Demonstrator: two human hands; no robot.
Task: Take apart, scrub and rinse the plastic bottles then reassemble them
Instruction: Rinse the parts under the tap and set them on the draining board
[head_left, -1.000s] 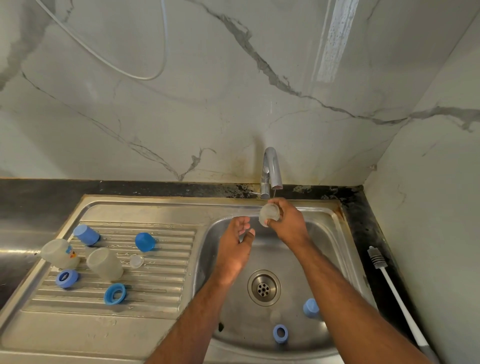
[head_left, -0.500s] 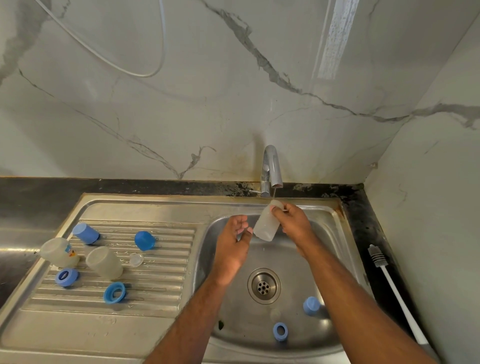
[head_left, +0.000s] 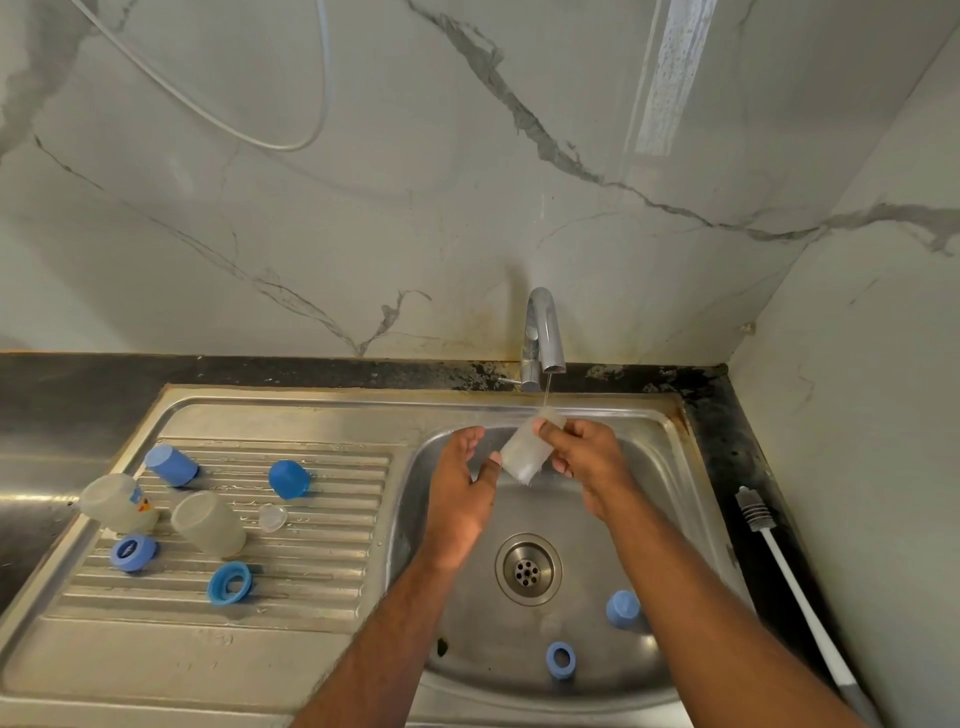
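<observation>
A clear plastic bottle body (head_left: 525, 452) sits tilted just under the tap (head_left: 543, 338), over the back of the sink basin (head_left: 670, 519), and a thin stream of water from the spout falls onto its upper end. The right hand (head_left: 587, 462) grips this bottle, thumb over the top edge and fingers curled round its far side. The left hand (head_left: 460, 499) is just left of the bottle with its fingers loosely spread and slightly bent; its thumb tip reaches the bottle's lower left edge, though whether it actually touches cannot be told.

In front of the tap, down in the basin past the drain (head_left: 528, 570), lie a blue cap (head_left: 622, 608) and a blue ring (head_left: 561, 660), well apart from the held bottle.

Left of the tap, on the ribbed draining board (head_left: 322, 571), rest two more clear bottle bodies: one with a small printed figure (head_left: 118, 503) at the far left edge, and a plain one (head_left: 208, 522) just beside it. Around them lie two blue caps (head_left: 170, 465) (head_left: 289, 479), a small clear teat-like piece (head_left: 272, 518), a blue collar with an insert (head_left: 132, 552) and an open blue collar (head_left: 229, 583).

Right of the tap, on the dark counter against the side wall, lies a white-handled bottle brush (head_left: 779, 561).
</observation>
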